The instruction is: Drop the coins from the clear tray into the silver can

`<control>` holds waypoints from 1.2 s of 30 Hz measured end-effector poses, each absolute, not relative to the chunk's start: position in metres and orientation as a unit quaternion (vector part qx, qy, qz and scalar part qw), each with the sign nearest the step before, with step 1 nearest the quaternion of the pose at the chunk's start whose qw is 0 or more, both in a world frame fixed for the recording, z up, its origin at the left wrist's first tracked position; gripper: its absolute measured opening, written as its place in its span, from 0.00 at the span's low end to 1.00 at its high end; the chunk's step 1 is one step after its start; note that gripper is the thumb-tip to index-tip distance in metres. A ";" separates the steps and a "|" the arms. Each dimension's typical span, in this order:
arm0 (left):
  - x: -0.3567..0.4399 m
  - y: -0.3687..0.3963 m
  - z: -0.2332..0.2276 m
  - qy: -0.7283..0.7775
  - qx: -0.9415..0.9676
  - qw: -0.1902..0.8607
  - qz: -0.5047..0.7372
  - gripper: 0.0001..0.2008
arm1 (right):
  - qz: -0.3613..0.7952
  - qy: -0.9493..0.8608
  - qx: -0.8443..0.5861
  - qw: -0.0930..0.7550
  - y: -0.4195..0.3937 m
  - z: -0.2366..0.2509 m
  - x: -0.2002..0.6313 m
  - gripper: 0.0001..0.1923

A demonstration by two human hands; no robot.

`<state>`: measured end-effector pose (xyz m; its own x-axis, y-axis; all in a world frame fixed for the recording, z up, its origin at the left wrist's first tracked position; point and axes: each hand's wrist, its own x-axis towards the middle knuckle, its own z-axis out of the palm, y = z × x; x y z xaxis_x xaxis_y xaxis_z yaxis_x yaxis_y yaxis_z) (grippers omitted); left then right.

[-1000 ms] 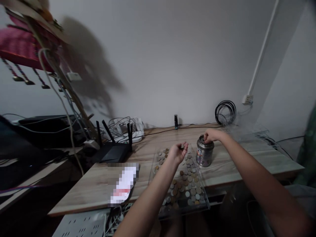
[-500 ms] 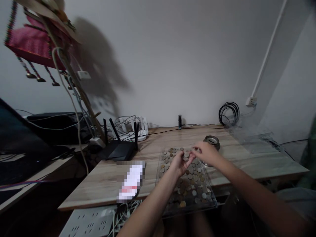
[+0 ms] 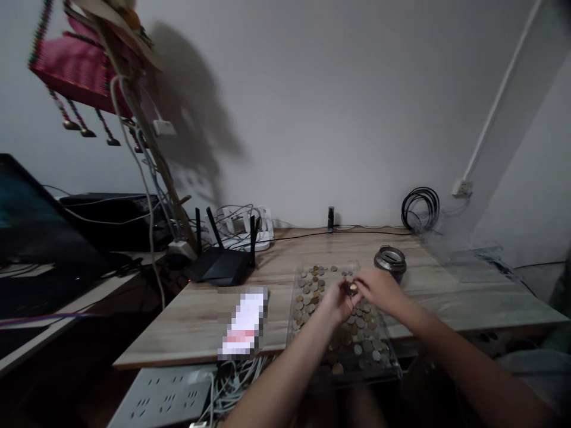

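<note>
Several silver and golden coins [image 3: 307, 291] lie scattered across a clear plastic tray [image 3: 395, 371] on the front part of the table. Over the tray, my left hand [image 3: 338, 302] is cupped with its fingers curled around a few coins [image 3: 351, 289]. My right hand [image 3: 378, 286] meets it from the right, thumb and fingertips pinched at a coin in the left hand's grip. The fingertips partly hide these coins. Just behind my right hand stands a round dark metal coin bank [image 3: 390, 260] with a slot in its lid.
A phone [image 3: 244, 324], blurred out, lies left of the tray. Beyond it are a black router [image 3: 223, 266] and a white router [image 3: 259, 232] with tangled cables. A coiled black cable [image 3: 420, 209] leans against the wall. Below the table edge sits a power strip [image 3: 163, 395].
Both hands have drawn together, and my right fingertips now touch the coins in my left hand. The coin bank shows more fully. The whole view has shifted slightly.
</note>
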<state>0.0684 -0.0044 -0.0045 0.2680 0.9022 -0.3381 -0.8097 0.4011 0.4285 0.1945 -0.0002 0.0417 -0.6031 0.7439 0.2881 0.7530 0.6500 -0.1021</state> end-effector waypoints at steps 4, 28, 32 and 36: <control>0.072 -0.012 0.003 0.288 0.082 0.800 0.520 0.11 | 0.001 -0.828 -0.494 0.264 0.041 0.060 0.230 0.14; 0.069 -0.009 -0.002 0.275 0.087 0.804 0.520 0.17 | -0.025 -0.856 -0.479 0.192 0.019 0.062 0.216 0.13; 0.070 -0.007 -0.003 0.270 0.087 0.808 0.516 0.15 | 0.043 -0.921 -0.372 0.106 -0.014 0.040 0.185 0.11; 0.072 -0.008 -0.006 0.272 0.080 0.806 0.519 0.11 | 0.075 -0.916 -0.377 0.117 0.003 0.030 0.189 0.11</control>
<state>0.0720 -0.0079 -0.0060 0.3124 0.8810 -0.3554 -0.7940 0.4476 0.4115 0.1888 0.0026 0.0302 -0.6879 0.7083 0.1583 0.6730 0.7042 -0.2261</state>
